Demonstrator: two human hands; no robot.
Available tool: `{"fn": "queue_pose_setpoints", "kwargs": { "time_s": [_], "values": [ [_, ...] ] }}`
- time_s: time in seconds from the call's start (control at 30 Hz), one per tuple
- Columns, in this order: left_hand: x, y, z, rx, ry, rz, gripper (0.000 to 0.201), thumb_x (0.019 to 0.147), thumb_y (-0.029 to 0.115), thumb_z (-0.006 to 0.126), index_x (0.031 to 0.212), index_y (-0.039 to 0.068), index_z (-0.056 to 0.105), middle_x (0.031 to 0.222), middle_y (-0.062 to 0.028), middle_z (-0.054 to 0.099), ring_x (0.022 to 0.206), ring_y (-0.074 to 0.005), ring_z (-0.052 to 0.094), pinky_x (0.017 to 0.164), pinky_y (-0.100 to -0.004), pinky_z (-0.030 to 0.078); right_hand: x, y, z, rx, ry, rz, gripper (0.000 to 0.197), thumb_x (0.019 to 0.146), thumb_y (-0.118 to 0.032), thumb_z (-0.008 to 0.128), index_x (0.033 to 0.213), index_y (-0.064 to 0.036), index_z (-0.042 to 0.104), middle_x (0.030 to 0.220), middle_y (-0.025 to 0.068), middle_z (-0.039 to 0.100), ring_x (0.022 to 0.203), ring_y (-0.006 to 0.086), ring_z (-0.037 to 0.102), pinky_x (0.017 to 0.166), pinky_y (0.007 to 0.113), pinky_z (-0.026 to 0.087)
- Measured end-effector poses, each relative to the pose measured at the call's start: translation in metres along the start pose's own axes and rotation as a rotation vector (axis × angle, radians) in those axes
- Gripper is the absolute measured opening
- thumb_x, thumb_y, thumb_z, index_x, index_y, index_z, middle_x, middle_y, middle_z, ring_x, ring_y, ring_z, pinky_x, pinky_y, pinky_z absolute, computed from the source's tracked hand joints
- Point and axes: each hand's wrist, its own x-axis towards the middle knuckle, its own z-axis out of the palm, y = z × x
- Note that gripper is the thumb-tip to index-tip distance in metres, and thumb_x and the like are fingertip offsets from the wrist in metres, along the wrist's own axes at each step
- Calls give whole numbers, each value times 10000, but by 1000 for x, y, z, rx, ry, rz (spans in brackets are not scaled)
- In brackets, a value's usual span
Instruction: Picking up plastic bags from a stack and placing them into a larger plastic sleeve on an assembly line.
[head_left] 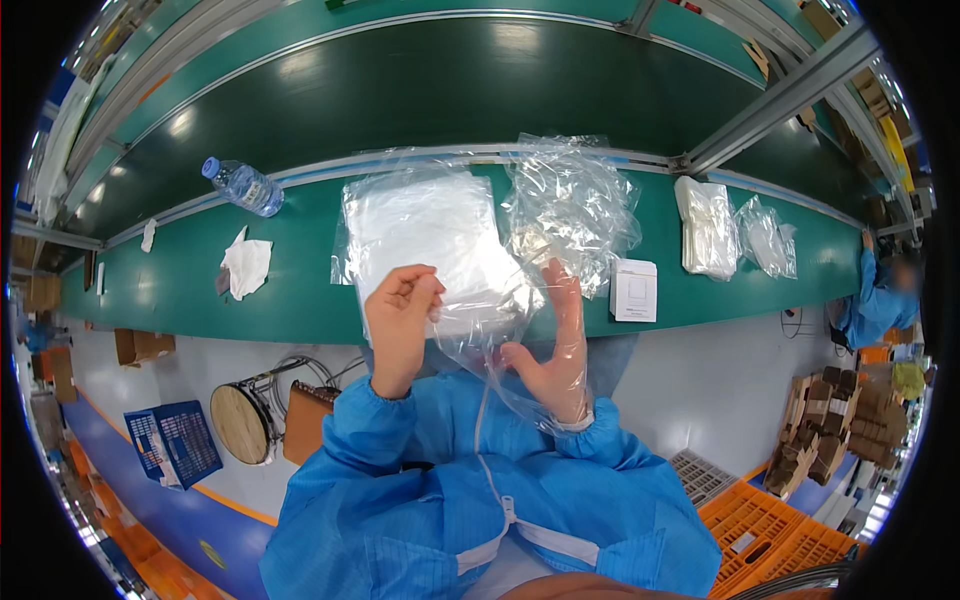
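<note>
Pinching thin, clear plastic bag (478,348) with left hand (400,325); spreading right hand (557,372) open, apparently inside. Held at flat green tabletop's (300,290) front edge. Likely light, limp, slippery, easily torn; best gripped along rim.

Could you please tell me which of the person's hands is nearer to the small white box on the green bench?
Right. The right hand is just left of the white box and nearer the person's body; the left hand is much farther left.
</note>
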Motion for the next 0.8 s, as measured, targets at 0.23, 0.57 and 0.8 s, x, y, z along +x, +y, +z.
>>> {"fn": "queue_pose_setpoints", "kwargs": {
  "time_s": [0.23, 0.57, 0.8],
  "values": [
    [32, -12, -10, -177, 96, 7, 278, 1018, 104, 658, 1252, -43, 626, 1084, -102, 685, 871, -115, 620, 747, -251, 513, -37, 17, -30, -29, 117, 105, 1007, 788, -24, 789, 1605, 57, 206, 1605, 267, 373, 1468, 399, 418, 1176, 478, 385],
    [31, -4, 59, 118, -471, -231, 146, 972, 147, 708, 972, 3, 734, 727, -10, 672, 613, -64, 588, 577, -223, 463, -10, 20, -24, 314, 156, 80, 1021, 862, -109, 750, 1642, 17, 103, 1662, 263, 264, 1508, 435, 344, 1229, 511, 294],
    [141, 7, 100, 306, -430, 108, 206, 957, 211, 724, 977, 6, 739, 688, 5, 627, 615, -60, 550, 554, -248, 428, -31, 35, -46, 321, 331, 72, 916, 947, -132, 649, 1652, 5, 80, 1658, 248, 276, 1494, 396, 375, 1225, 495, 302]
  ]
}}
